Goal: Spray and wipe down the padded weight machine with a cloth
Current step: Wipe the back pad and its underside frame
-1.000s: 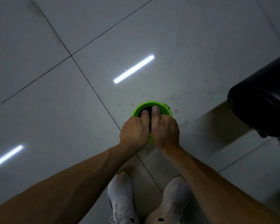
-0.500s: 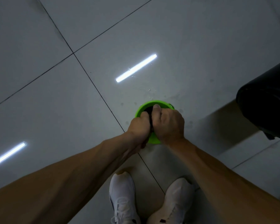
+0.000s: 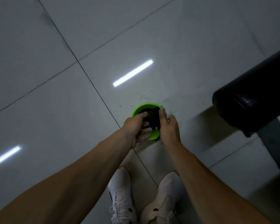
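The person stands over a small green bucket [image 3: 146, 105] on the tiled floor [image 3: 71, 110], both arms reaching down to it. A dark cloth [image 3: 152, 118] is bunched between the two hands, right above the bucket's mouth. The right hand [image 3: 169, 126] is clamped on one end, with the thumb lying up along the cloth and the fingers wrapped behind it. The left hand [image 3: 136, 126] takes the other end between thumb and fingers. The light is dim and the cloth is dark, so how tightly those fingers close is hard to read, but they seem to pinch it.

The cloth looks soft and limp, and the drops on the floor around the bucket suggest it is wet. If so, it is heavier than a dry rag and will sag, drip and slide through a loose grip. A full fist at each end suits wringing it. For wiping, it would handle better folded into a thick wad under the palm than dangling by a corner.

The black pad of the padded weight machine [image 3: 249, 102] sits near the bucket on the right, untouched. Its cover looks smooth and shiny, so a damp cloth should glide over it, while a streaming one would only leave puddles.
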Demonstrator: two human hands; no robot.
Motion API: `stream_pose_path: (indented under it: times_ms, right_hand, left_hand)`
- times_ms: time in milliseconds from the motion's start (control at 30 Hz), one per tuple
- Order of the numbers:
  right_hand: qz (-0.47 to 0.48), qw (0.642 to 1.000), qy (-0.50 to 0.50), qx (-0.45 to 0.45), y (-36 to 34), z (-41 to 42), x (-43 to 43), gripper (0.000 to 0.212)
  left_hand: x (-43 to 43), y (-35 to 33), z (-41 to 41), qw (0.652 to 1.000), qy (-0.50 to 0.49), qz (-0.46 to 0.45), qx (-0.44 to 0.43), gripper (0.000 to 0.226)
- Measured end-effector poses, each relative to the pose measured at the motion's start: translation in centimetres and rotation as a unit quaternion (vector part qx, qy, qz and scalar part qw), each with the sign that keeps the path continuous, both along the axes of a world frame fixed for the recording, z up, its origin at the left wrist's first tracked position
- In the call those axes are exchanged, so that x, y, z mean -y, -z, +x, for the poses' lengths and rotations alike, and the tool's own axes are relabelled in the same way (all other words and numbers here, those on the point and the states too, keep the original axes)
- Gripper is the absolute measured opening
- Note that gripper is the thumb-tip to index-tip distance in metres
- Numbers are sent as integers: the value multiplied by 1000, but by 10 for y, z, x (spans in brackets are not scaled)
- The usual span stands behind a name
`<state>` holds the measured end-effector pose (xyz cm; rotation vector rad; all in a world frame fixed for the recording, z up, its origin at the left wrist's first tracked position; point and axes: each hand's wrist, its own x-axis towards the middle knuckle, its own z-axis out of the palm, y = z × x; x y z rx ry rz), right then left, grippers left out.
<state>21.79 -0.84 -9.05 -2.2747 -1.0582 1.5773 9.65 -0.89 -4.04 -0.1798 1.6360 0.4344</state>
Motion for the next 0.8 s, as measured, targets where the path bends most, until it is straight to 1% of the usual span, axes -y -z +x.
stream_pose_path:
  times_ms: [67, 133, 200, 233, 333, 367, 400, 467, 567, 633, 667, 733, 800]
  right_hand:
    - [18, 996, 49, -69, -33, -2, 2, 59]
    - [11, 992, 52, -110, -77, -1, 2, 61]
    - [-9, 989, 47, -138, -117, -3, 1, 46]
    - [-4, 991, 38, -130, -146, -2, -3, 39]
    - [22, 991, 28, -128, -230, 1, -8, 15]
    - [25, 991, 31, -129, -275, 7, -8, 9]
    - [25, 991, 35, -129, -291, 8, -10, 9]
    - [24, 988, 57, -138, -352, 16, -10, 17]
    - [32, 975, 149, -163, -432, 35, -4, 13]
    - [47, 956, 221, -189, -475, 53, 6, 3]
    - [57, 946, 245, -203, -493, 62, 13, 6]
    - [79, 946, 247, -196, -525, 85, 33, 13]
    - [97, 956, 229, -156, -551, 113, 57, 21]
  left_hand:
    - [-2, -22, -2, 1000, -12, 21, -3, 31]
    - [-5, -63, -1, 998, -48, 31, 22, 32]
    - [-10, -104, -1, 996, -69, 43, 30, 32]
    - [-13, -131, -1, 996, -65, 59, 24, 30]
    - [-18, -206, -4, 993, -5, 117, -15, 21]
    - [-18, -245, -4, 991, 11, 131, -23, 18]
    - [-20, -256, -5, 990, 17, 137, -34, 15]
    - [-20, -308, -4, 983, 52, 165, -54, 7]
    - [-13, -387, 8, 970, 77, 221, -67, 7]
    - [-5, -428, 19, 958, 99, 260, -77, 11]
    - [-1, -443, 24, 951, 120, 273, -84, 16]
    - [10, -469, 39, 938, 150, 298, -93, 23]
    - [23, -488, 57, 927, 168, 319, -107, 22]
